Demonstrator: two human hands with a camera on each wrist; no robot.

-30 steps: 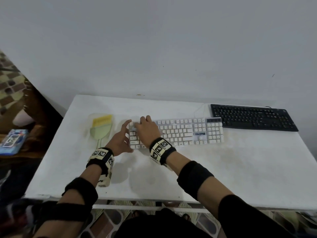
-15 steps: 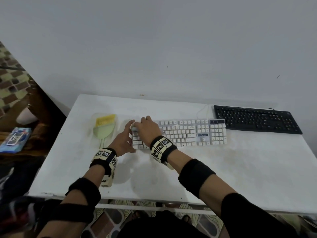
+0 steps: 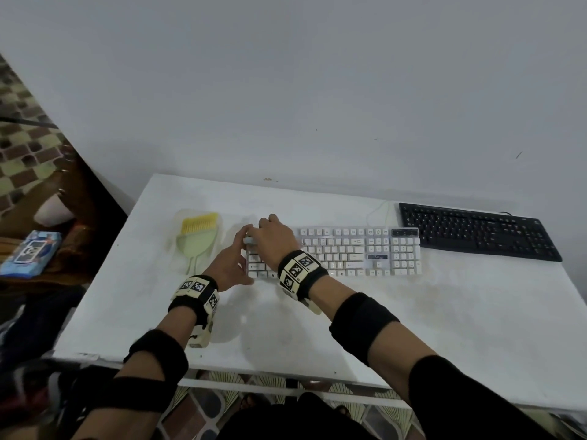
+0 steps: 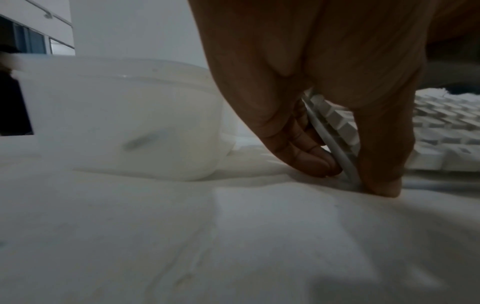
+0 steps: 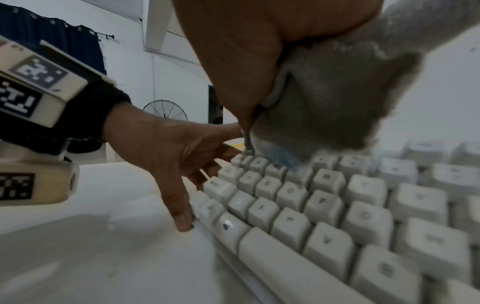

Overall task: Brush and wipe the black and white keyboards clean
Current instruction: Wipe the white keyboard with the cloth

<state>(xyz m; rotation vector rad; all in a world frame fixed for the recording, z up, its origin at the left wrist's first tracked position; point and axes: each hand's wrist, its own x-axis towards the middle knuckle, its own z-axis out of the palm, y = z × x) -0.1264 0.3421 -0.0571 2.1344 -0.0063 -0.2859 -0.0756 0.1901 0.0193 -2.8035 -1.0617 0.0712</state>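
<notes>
The white keyboard [image 3: 349,252] lies across the middle of the white table [image 3: 444,328]. My right hand [image 3: 273,236] grips a grey cloth [image 5: 337,102] and presses it on the keys at the keyboard's far left corner. My left hand [image 3: 228,265] holds the keyboard's left edge [image 4: 335,144], thumb at the near corner and fingers [image 4: 311,160] curled against the side. The black keyboard [image 3: 476,230] sits at the back right, untouched. A yellow brush [image 3: 198,222] rests in a pale green dustpan [image 3: 193,246] left of my hands.
A translucent plastic container [image 4: 124,123] stands close to my left hand, by the dustpan. The white keyboard's cable [image 3: 378,214] loops behind it. A blue box [image 3: 30,252] lies on a lower surface beyond the table's left edge. A wall backs the table.
My right hand with the cloth has shifted slightly toward the far left corner of the white keyboard. The left hand keeps its hold on the edge.
</notes>
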